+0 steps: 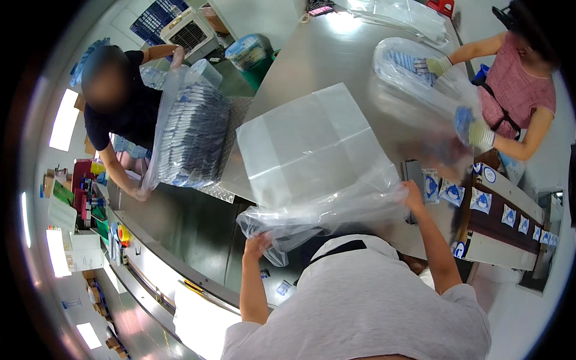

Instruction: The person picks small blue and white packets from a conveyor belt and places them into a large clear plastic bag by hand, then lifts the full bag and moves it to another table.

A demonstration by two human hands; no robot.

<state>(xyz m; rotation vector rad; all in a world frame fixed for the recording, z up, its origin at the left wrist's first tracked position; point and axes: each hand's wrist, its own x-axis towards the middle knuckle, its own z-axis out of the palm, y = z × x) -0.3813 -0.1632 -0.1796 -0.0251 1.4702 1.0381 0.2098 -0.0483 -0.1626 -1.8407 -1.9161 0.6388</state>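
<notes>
A large clear plastic bag (309, 147) lies flat over the steel table in front of me, its near end bunched up toward my body. My left hand (258, 245) is closed on the gathered left side of that end. My right hand (412, 195) grips its right side, close to the table's edge. Between the hands the film hangs in loose, shiny folds. The bag looks flat, with nothing visible inside it.
On the left, a person holds a clear bag around stacked blue-and-white packets (195, 135). At right, a gloved person handles a bag of packets (405, 63). A conveyor (501, 219) carries small packets beside the steel table (288, 66). More plastic bags (402, 18) lie at its far end.
</notes>
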